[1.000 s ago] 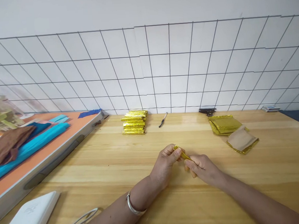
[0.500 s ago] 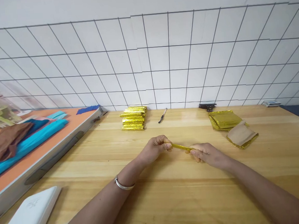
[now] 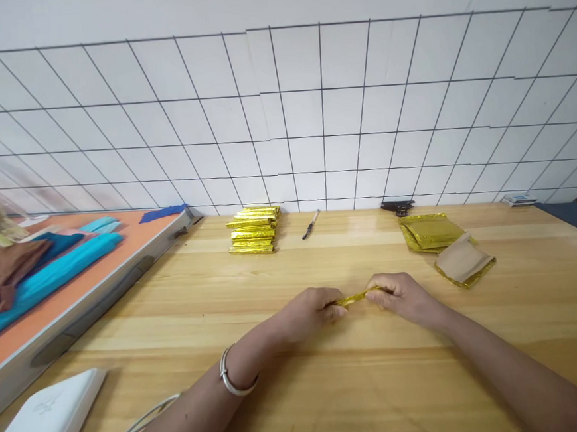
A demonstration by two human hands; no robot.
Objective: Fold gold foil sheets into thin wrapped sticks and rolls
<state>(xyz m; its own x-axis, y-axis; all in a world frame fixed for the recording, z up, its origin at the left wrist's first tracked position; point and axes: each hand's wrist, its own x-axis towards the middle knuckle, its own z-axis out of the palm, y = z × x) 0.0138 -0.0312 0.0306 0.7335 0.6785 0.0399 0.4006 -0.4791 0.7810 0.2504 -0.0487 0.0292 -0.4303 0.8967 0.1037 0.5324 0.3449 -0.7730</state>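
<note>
A thin gold foil strip (image 3: 355, 298) is stretched between my two hands above the wooden table, and it looks twisted. My left hand (image 3: 316, 312) pinches its left end, with a silver bangle on the wrist. The right end is pinched in my right hand (image 3: 397, 295). Beyond my left hand lies a stack of several gold foil strips (image 3: 254, 231). Flat gold foil pieces (image 3: 432, 231) rest beyond my right hand, with a brown-faced gold-edged piece (image 3: 464, 259) overlapping them.
A pen (image 3: 311, 224) and a black clip (image 3: 398, 207) lie near the tiled wall. At the left is an orange surface (image 3: 135, 238) bearing blue and brown material (image 3: 10, 271). A white device (image 3: 47, 421) and a cable (image 3: 135, 428) are at the lower left.
My left hand has moved down and turned palm-down, and the foil strip's left end has dropped with it. The strip now looks twisted. The view has shifted slightly.
</note>
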